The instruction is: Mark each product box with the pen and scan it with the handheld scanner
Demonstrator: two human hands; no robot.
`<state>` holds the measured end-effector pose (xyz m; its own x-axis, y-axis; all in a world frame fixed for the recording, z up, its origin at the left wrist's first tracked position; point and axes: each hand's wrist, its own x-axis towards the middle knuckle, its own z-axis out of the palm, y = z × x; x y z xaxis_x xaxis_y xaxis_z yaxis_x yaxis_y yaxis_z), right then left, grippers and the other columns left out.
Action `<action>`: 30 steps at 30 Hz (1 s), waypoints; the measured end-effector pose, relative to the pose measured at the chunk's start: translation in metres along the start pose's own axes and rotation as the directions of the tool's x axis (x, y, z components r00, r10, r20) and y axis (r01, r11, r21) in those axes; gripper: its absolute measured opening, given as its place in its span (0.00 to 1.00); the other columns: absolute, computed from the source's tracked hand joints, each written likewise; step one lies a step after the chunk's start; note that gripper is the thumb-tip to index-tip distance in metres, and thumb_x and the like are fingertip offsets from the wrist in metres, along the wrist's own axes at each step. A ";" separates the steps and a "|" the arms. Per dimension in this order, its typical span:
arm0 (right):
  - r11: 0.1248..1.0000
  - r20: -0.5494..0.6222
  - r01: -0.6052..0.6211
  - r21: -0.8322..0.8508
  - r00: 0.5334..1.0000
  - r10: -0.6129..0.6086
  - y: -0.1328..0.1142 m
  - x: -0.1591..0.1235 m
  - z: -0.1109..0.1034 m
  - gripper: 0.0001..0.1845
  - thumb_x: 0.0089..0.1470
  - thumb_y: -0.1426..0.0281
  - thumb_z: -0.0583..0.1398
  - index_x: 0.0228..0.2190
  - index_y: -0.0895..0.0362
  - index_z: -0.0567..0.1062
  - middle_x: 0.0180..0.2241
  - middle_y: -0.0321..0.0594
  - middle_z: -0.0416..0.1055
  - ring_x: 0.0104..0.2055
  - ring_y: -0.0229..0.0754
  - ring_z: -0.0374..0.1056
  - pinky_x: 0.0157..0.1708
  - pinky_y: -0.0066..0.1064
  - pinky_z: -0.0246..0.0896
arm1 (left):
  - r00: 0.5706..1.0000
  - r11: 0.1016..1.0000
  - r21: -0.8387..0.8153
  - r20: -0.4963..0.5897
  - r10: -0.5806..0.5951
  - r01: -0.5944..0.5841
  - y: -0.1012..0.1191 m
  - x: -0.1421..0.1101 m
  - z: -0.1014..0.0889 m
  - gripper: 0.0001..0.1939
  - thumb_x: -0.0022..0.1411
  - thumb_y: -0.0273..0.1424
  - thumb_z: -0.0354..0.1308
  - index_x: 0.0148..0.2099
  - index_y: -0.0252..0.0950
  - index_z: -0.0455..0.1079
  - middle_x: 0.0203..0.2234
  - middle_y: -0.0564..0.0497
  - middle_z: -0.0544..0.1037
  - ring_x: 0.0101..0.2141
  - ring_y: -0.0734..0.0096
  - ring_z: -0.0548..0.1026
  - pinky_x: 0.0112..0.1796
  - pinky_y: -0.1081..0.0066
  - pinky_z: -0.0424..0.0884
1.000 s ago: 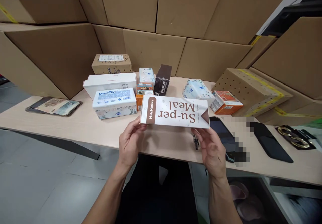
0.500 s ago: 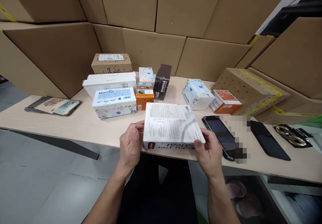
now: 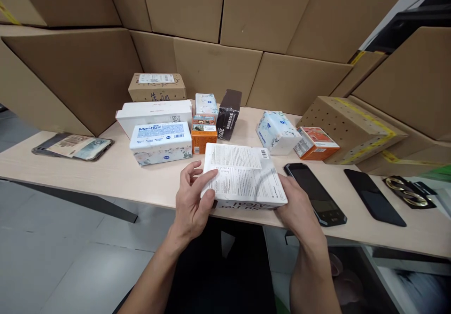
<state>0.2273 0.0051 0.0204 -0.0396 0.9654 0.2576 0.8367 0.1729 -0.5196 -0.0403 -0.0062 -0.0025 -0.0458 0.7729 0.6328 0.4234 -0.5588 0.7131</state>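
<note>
A white printed box (image 3: 243, 175), with dense text and a barcode on its upper face, is at the table's front edge. My right hand (image 3: 299, 208) grips its right front corner; the fingers run under the box and are hidden. At the left front corner is my left hand (image 3: 193, 201), its fingers apart. Its index finger reaches over the top face and its thumb is by the front edge. Just behind stand an orange box (image 3: 204, 140) and a Manhua tissue pack (image 3: 161, 147). A rugged black phone (image 3: 313, 194) lies beside my right hand.
Further back are a white long box (image 3: 153, 109), a dark brown box (image 3: 229, 114), two more tissue packs and a cardboard box (image 3: 157, 90). On the right are another orange box (image 3: 317, 144) and a black phone (image 3: 375, 196). Banknotes (image 3: 77, 147) lie left. Cardboard walls (image 3: 197, 65) enclose the back.
My left hand has moved right and up onto the box's corner, its fingers spreading. My right hand has turned, its fingers and thumb going out of sight under the box. The box stays nearly in place.
</note>
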 end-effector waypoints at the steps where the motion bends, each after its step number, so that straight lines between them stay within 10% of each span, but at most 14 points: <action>1: 0.999 0.050 -0.008 -0.041 0.999 0.010 -0.002 0.001 -0.002 0.23 0.49 0.75 0.55 0.46 0.52 0.77 0.36 0.41 0.70 0.37 0.44 0.70 0.35 0.34 0.63 | 1.000 1.000 0.001 0.014 0.003 -0.003 0.001 0.001 0.000 0.18 0.73 0.44 0.50 0.58 0.48 0.72 0.60 0.45 0.63 0.62 0.54 0.63 0.58 0.52 0.68; 6: 0.996 0.132 -0.048 -0.078 0.990 0.058 -0.002 0.008 -0.004 0.14 0.50 0.72 0.57 0.39 0.53 0.78 0.30 0.39 0.66 0.31 0.43 0.66 0.31 0.32 0.58 | 0.999 1.000 -0.001 0.029 0.021 -0.021 0.004 0.003 -0.001 0.16 0.72 0.38 0.53 0.59 0.49 0.71 0.57 0.45 0.67 0.61 0.56 0.65 0.57 0.52 0.68; 11: 0.852 -0.193 -0.163 0.498 0.937 0.292 0.009 0.008 0.004 0.16 0.57 0.64 0.56 0.42 0.54 0.80 0.32 0.41 0.75 0.32 0.43 0.70 0.33 0.35 0.64 | 0.999 1.000 0.018 0.035 0.022 -0.022 0.003 0.002 0.000 0.16 0.71 0.38 0.54 0.59 0.47 0.71 0.57 0.44 0.66 0.61 0.56 0.65 0.57 0.53 0.68; 15: 0.611 -0.319 0.046 0.790 0.882 0.346 0.003 0.008 -0.003 0.17 0.53 0.67 0.64 0.45 0.53 0.79 0.37 0.39 0.79 0.38 0.42 0.75 0.42 0.37 0.70 | 0.999 0.999 0.037 0.029 0.029 -0.030 0.002 0.001 0.000 0.16 0.71 0.38 0.53 0.59 0.47 0.70 0.57 0.44 0.66 0.60 0.56 0.66 0.57 0.53 0.69; 22: 0.611 -0.589 0.333 0.718 0.759 0.278 -0.037 0.028 -0.030 0.14 0.50 0.67 0.69 0.36 0.52 0.70 0.23 0.27 0.71 0.24 0.35 0.69 0.27 0.29 0.66 | 0.999 0.999 0.037 0.025 0.034 -0.035 0.002 0.002 0.001 0.16 0.71 0.37 0.53 0.59 0.45 0.70 0.57 0.44 0.66 0.60 0.57 0.66 0.56 0.55 0.69; 30: 0.504 -0.385 0.259 0.824 0.909 0.160 -0.069 0.046 -0.029 0.15 0.64 0.60 0.55 0.37 0.56 0.75 0.24 0.36 0.76 0.24 0.39 0.73 0.25 0.32 0.70 | 0.999 0.997 0.060 0.025 0.043 -0.044 0.000 0.000 0.001 0.16 0.72 0.36 0.53 0.59 0.43 0.70 0.58 0.44 0.66 0.60 0.58 0.66 0.57 0.54 0.69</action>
<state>0.1836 0.0324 0.0914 0.3083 0.8304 0.4641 -0.0383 0.4983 -0.8662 -0.0388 -0.0058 -0.0025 -0.0054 0.7555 0.6551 0.4786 -0.5733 0.6651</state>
